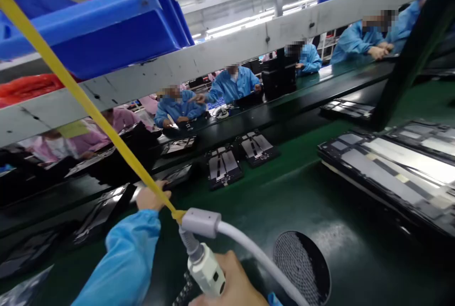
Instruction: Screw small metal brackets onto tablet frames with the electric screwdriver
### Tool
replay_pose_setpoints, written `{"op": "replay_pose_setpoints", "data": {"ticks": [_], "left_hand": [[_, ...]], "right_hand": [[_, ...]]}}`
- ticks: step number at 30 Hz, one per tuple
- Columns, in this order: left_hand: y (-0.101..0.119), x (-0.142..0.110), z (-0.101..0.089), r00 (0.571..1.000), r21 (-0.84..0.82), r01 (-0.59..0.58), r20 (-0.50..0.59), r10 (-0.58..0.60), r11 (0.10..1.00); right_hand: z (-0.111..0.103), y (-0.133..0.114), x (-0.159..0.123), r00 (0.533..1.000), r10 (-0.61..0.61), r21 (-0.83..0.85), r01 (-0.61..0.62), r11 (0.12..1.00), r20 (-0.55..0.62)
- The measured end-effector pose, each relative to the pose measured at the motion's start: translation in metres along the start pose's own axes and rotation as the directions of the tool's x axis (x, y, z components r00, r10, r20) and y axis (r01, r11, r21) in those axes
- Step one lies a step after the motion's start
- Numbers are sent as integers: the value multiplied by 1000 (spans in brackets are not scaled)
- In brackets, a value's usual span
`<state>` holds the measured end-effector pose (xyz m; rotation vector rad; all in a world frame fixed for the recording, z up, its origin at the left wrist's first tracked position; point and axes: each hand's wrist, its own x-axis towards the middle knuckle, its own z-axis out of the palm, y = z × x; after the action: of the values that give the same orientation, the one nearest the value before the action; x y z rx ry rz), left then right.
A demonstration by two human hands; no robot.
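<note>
My left hand (151, 198), in a blue sleeve, reaches forward to the near left edge of an opened tablet (178, 176) and appears to grip it. The yellow strap partly covers its fingers. Low in the middle, my right hand (237, 281) is wrapped round a white corded handheld device (207, 270), whose exact kind I cannot make out. From its top, a pale cable (254, 249) loops through a grey cylinder (201, 222). A yellow strap (106, 130) is tied beside that cylinder. Two more opened tablets (223, 166) lie beyond, showing their inner parts.
A stack of opened tablets (387, 168) stands at right. A round ribbed black disc (302, 268) lies on the green bench (256, 211). A shelf rail (213, 54) with blue bins (117, 35) crosses above. Co-workers in blue (232, 85) work across the line.
</note>
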<state>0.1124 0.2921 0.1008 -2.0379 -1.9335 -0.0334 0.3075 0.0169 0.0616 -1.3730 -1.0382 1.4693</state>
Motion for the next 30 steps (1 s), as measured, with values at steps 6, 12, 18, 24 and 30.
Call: {"op": "replay_pose_setpoints", "data": {"ticks": [6,12,18,24,30], "left_hand": [[-55,-64,-45,889,-147,3,-453,-70,989],[-23,-193,-53,700,-307,-525,-686,198,794],[11,-289,-19,659,-293,-710,-597,458,640],[37,-343,8,492,-144,-854,-537,686,500],[89,-339,13,477,-112,-866,-473,741,487]], "right_hand": [[-9,3,16,955,-294,126,296,947,-33],[-59,-1,13,834,-418,90,477,874,-358],[-105,8,-7,680,-497,13,597,802,-539],[-113,34,-12,628,-549,-90,610,787,-551],[-105,28,-1,623,-578,-197,572,796,-527]]}}
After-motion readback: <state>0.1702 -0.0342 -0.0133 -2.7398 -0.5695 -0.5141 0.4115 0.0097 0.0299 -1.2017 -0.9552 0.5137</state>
